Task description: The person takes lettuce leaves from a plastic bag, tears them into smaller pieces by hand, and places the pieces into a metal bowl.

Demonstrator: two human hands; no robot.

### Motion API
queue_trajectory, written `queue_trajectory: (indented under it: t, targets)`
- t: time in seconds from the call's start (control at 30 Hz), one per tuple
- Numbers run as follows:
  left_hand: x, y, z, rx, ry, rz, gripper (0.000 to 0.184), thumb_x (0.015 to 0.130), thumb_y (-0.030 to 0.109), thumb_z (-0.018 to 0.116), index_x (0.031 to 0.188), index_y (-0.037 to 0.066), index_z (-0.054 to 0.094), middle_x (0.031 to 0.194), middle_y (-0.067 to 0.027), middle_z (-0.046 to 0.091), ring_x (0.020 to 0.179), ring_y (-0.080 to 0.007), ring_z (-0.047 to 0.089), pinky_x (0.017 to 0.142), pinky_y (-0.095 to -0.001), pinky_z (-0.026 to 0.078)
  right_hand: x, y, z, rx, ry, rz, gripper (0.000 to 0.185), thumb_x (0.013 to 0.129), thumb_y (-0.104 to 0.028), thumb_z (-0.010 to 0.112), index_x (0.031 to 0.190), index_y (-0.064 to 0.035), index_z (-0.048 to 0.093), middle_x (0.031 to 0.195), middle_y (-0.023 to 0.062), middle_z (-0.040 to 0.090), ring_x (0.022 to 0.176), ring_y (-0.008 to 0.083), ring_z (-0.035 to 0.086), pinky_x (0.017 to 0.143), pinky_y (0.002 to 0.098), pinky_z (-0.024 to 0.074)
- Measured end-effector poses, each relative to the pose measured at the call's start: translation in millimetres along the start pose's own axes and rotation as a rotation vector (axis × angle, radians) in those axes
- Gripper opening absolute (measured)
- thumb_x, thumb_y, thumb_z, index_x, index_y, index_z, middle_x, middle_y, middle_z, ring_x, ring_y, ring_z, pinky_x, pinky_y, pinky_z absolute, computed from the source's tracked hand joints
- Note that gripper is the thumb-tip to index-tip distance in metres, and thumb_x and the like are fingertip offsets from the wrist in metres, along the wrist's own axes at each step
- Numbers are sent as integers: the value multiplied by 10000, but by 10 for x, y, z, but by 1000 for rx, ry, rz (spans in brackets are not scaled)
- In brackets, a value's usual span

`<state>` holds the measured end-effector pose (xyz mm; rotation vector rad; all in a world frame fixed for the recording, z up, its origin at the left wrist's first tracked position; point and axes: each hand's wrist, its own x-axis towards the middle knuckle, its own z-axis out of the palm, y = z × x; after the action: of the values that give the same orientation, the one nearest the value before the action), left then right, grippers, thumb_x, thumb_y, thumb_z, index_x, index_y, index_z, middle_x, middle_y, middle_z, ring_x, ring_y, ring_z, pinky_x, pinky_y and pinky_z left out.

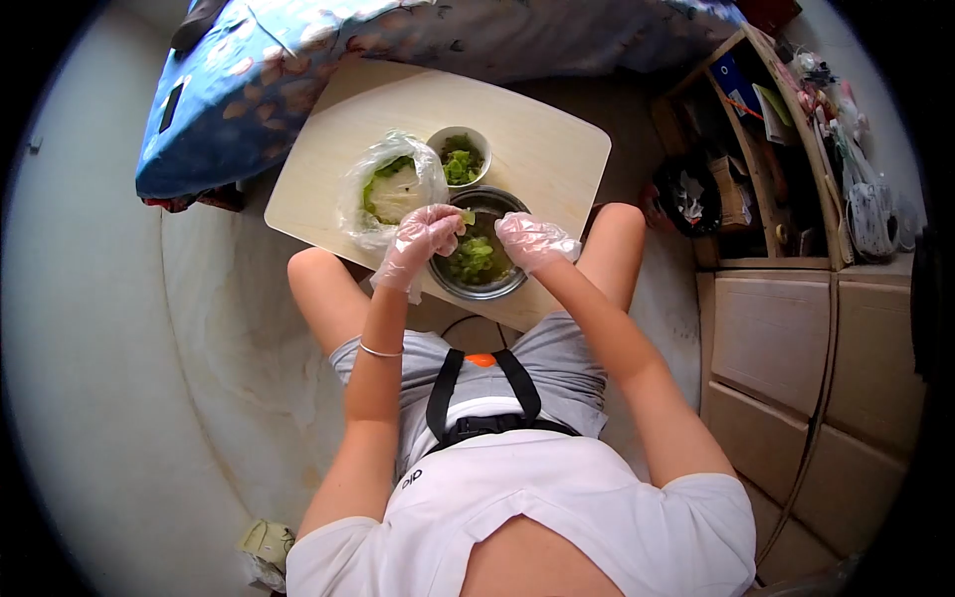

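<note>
My left hand point(426, 239), in a clear plastic glove, is closed with a small piece of green leaf point(468, 216) at its fingertips. It is over the left side of a metal bowl point(482, 293). My right hand point(535, 242), gloved the same way, has its fingers curled at the bowl's right rim; whatever they hold, if anything, is hidden. Inside the bowl, leafy greens point(472, 261) lie in what looks like liquid. Behind it is a white bowl point(484, 145) of torn greens point(459, 162). Beside that, a clear plastic bag point(360, 189) contains green and pale leaves point(394, 189).
The pale low table point(537, 124) stands between my knees. A bed with a blue floral cover point(269, 99) borders its far side. On the right are a wooden shelf point(758, 149), a black-lined bin point(686, 199) and cardboard boxes point(772, 338).
</note>
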<state>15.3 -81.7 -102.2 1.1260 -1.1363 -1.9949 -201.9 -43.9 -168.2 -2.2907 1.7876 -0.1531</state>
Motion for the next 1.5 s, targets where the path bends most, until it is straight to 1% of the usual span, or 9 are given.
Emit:
queue_trajectory:
  t: [0.07,0.43,0.6,0.77,0.93,1.17,1.37,1.43,1.5]
  targets:
    - [-67,-35,-19,33,14,-12,262,893,164,627,1072,-25,597,839,-37,616,620,-71,520,548,-214,417,89,-56,-15,-57,-238,-6,170,830,-89,535,834,-42,699,865,159,685,814,324,685,695,421,557]
    - [-250,-228,-41,23,33,-37,298,885,152,607,1096,-56,568,830,-42,595,607,-80,498,558,-211,411,110,-198,274,-76,-181,83,163,810,-70,558,833,-33,715,873,186,691,810,327,694,685,433,564]
    - [-319,-195,-28,-6,54,-23,298,884,153,608,1096,-53,570,824,-40,598,609,-79,502,558,-212,410,159,-108,-48,14,-346,24,191,812,-52,532,875,-3,705,924,217,677,868,348,679,744,413,553]
    - [-336,-255,-94,-75,82,-20,276,881,148,612,1079,-42,581,816,-39,598,612,-80,504,559,-209,405,177,234,-118,527,-307,195,154,770,2,556,900,-13,636,832,147,660,729,224,668,670,335,539]
    - [-316,-261,-78,-35,76,-28,237,886,136,603,1055,-30,600,824,-36,605,616,-74,502,561,-208,408,64,372,-95,1456,-225,387,125,815,-13,584,928,1,637,852,85,654,763,178,661,726,308,553]
    - [-312,-338,50,46,111,-42,215,890,128,592,1031,-29,629,793,-23,601,611,-69,501,561,-211,420,-16,389,-195,1736,-282,363,156,833,-53,640,979,2,636,900,99,665,793,185,658,785,316,551]
    - [-222,-488,20,727,142,12,147,863,104,588,944,26,683,738,-111,645,672,-182,624,637,-305,493,-68,370,-269,1841,-274,341,157,852,-33,630,1003,14,623,936,121,661,788,192,654,814,345,564]
    - [-199,-518,26,982,199,472,126,836,113,611,914,48,685,813,-162,661,772,-295,647,703,-379,507,-68,376,-260,1863,-276,328,159,847,-25,624,1000,21,628,935,115,661,795,193,656,798,327,557]
    - [-186,-480,65,957,199,462,118,828,117,619,900,48,682,826,-163,664,797,-321,639,721,-398,505,-35,362,-218,1744,-183,282,169,842,-22,617,1006,16,633,941,111,667,790,188,657,789,318,551]
